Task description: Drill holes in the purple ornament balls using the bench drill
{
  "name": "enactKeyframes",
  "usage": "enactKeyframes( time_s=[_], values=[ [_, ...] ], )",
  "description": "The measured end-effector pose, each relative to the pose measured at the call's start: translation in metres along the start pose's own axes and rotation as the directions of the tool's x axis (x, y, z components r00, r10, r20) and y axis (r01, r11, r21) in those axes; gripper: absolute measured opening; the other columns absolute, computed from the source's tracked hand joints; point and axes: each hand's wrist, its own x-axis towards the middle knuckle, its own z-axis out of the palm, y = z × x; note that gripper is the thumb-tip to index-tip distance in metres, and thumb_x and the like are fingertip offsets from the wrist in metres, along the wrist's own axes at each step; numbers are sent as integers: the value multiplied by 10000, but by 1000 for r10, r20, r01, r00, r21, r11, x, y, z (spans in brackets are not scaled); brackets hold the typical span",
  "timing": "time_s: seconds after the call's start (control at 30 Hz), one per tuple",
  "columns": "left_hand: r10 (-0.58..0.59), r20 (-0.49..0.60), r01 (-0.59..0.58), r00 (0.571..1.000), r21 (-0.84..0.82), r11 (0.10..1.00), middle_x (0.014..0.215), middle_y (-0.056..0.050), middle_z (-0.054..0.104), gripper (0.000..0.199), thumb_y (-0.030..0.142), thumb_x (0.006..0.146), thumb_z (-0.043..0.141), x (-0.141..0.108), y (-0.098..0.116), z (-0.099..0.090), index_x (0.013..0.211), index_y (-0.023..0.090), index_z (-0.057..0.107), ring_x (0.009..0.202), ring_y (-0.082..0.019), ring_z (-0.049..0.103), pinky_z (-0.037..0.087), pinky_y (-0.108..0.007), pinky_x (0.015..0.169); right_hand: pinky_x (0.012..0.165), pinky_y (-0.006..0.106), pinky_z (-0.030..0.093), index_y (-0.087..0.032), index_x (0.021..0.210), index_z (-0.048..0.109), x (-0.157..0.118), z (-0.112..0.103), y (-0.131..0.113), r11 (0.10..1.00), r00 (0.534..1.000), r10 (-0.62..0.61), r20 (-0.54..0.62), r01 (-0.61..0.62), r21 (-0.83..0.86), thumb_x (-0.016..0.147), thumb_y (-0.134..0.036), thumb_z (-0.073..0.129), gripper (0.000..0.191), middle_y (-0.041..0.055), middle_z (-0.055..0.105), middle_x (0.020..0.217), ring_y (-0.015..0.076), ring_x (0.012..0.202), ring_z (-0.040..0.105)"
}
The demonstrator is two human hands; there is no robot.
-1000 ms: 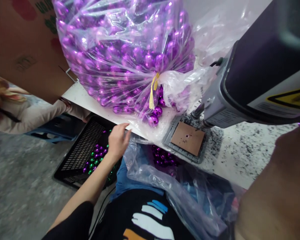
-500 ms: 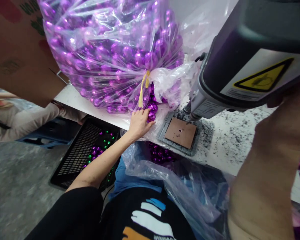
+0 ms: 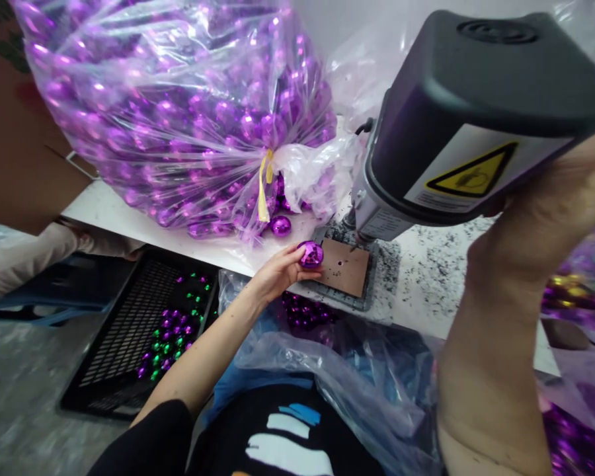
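My left hand [image 3: 282,271] is closed around a shiny purple faceted ball [image 3: 311,254], its fingertips at the left edge of a brown square board [image 3: 344,268]. That board has a small hole and lies on the grey base of a bench drill press [image 3: 476,119]. Another purple ball [image 3: 280,226] rests on the table by the knot of a big clear bag [image 3: 178,125] full of similar balls. My right hand [image 3: 570,165] is raised at the far side of the machine's dark housing, which hides its fingers.
Dark shavings [image 3: 436,264] litter the white table. A black crate [image 3: 123,337] with small purple and green balls stands low at the left. Clear plastic sheeting [image 3: 337,363] with purple balls inside hangs over my lap. Another person's arm [image 3: 30,258] shows at left, below a cardboard box [image 3: 20,152].
My left hand has taken a purple ball from beside the bag's knot and brought it right, to the board's edge. The view has shifted; my right hand stays by the machine.
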Motion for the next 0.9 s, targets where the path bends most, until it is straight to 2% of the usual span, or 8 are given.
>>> enactKeyframes(
  time_s=[0.13,0.3,0.37,0.47,0.53,0.63,0.77,0.9],
  values=[
    [40,-57,-36,998,65,997,1035,-85,742,393,371,756,869,5,-3,5,1036,158,694,925,-213,730,604,-410,913,403,140,262,-159,657,474,-2,0,1,1000,998,-6,-64,5,-8,924,-511,505,443,-53,439,585,-31,467,410],
    [182,-103,-130,978,383,915,1088,-75,730,480,437,778,833,10,-11,13,1146,179,666,1009,-225,692,590,-380,900,407,125,283,-138,711,510,-4,-1,5,998,996,-66,-63,66,-6,948,-512,490,443,-44,492,633,-27,487,427],
    [275,-77,-188,958,553,812,1140,-75,722,504,423,797,814,14,-17,16,1210,194,638,1049,-233,684,563,-392,951,410,114,301,-130,732,524,-5,-2,7,997,995,-77,-57,76,-20,966,-496,472,437,-42,495,646,-29,490,432],
    [435,15,-295,900,757,584,1281,-85,680,567,352,808,808,22,-30,19,1308,219,575,1161,-257,657,498,-441,1063,413,102,318,-118,759,542,-5,-3,9,996,995,-88,-41,88,-9,981,-477,465,429,-42,497,665,-27,502,448],
    [518,107,-359,849,835,417,1314,-92,664,591,315,806,816,29,-38,21,1327,222,553,1212,-274,633,475,-463,1087,405,106,318,-110,760,548,-5,-3,9,995,995,-95,-41,96,16,975,-477,483,430,-46,482,654,-21,496,444],
    [587,221,-412,779,886,213,1236,-89,688,559,304,806,830,37,-46,23,1290,215,566,1159,-275,649,506,-443,1018,396,113,314,-105,728,536,-3,-3,10,995,995,-91,-45,93,37,966,-464,508,432,-51,445,624,-17,474,421],
    [612,288,-418,736,905,76,1166,-87,695,556,294,811,831,39,-49,25,1289,213,558,1064,-264,659,522,-412,927,408,110,320,-106,725,526,-3,-3,10,994,994,-101,-35,103,38,966,-471,513,438,-47,462,637,-20,481,417],
    [636,308,-414,708,910,20,1191,-98,683,542,267,836,799,36,-52,32,1307,207,540,1085,-268,642,504,-421,945,415,117,328,-103,730,528,-4,-4,9,993,993,-112,-29,113,20,966,-484,512,448,-42,470,640,-16,488,416]
  ],
)
